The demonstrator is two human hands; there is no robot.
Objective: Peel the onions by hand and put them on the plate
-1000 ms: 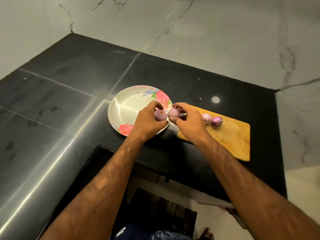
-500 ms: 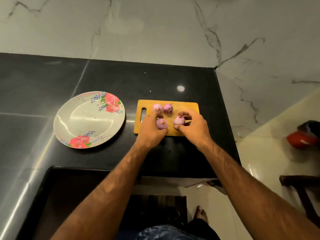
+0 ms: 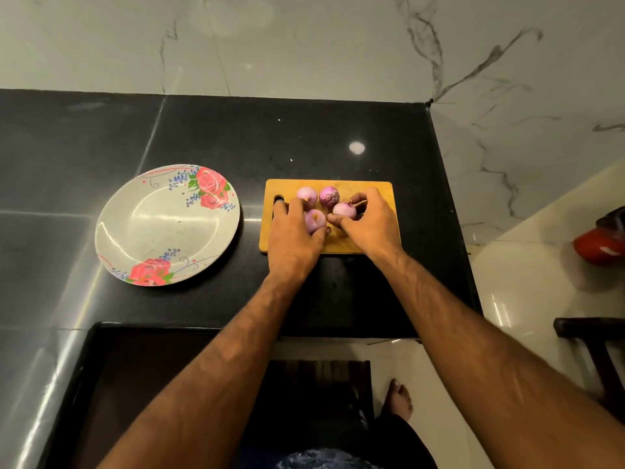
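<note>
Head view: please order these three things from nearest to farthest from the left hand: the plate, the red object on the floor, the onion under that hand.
1. Onion, touched by the left hand, on the board.
2. Plate, to its left on the counter.
3. Red object, far right on the floor.

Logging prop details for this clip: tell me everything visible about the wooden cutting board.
The cutting board is a rectangular slab with rounded corners, light orange-brown, apparently wood or bamboo, with a slot-shaped handle hole near its left end. It lies flat on the black countertop, to the right of the floral plate and apart from it. Four small purple onions sit on it; the left hand and right hand rest over its near half, each on an onion.
</note>
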